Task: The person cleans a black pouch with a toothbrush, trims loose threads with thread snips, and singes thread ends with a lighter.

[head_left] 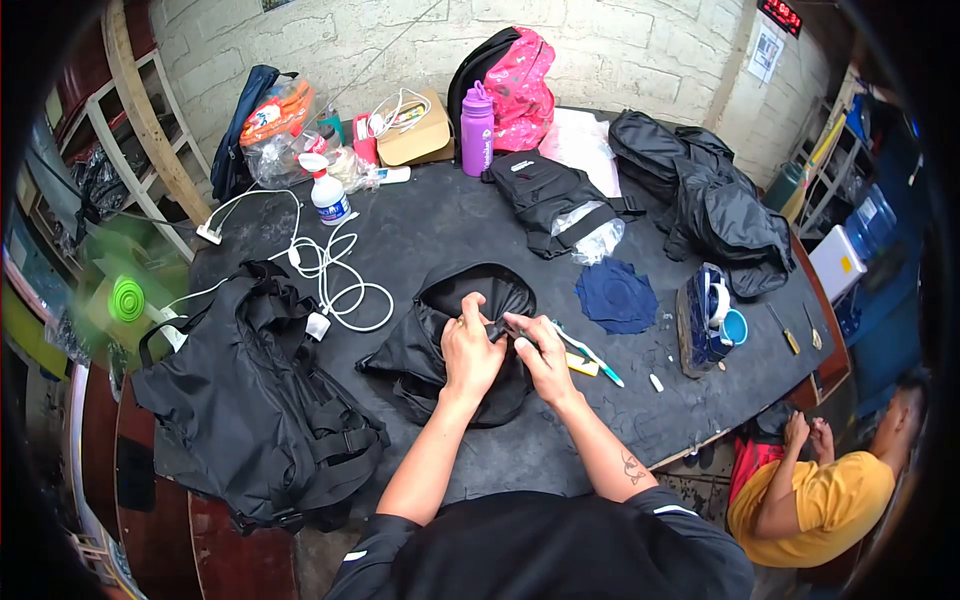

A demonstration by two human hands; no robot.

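Note:
A black fabric bag (410, 375) lies on the table in front of me, its mouth gaping toward the far side. My left hand (472, 348) is over the bag's opening, thumb and fingers closed on a small dark part of it and one finger raised. Close beside it, my right hand (541, 352) pinches the same dark part, its fingertips almost touching the left hand's. Whether that part is an edge, a strap or a zipper end is too small to tell. Just right of the right hand lie a white-and-teal pen (600, 368) and a yellow item (580, 365).
A larger black bag (255, 400) lies to the left. White cable (335, 280), a spray bottle (329, 195) and a purple bottle (477, 130) stand farther back. Right are blue cloth pieces (617, 297), a container (700, 325) and screwdriver-like tools (785, 330). A person in yellow (815, 500) sits right.

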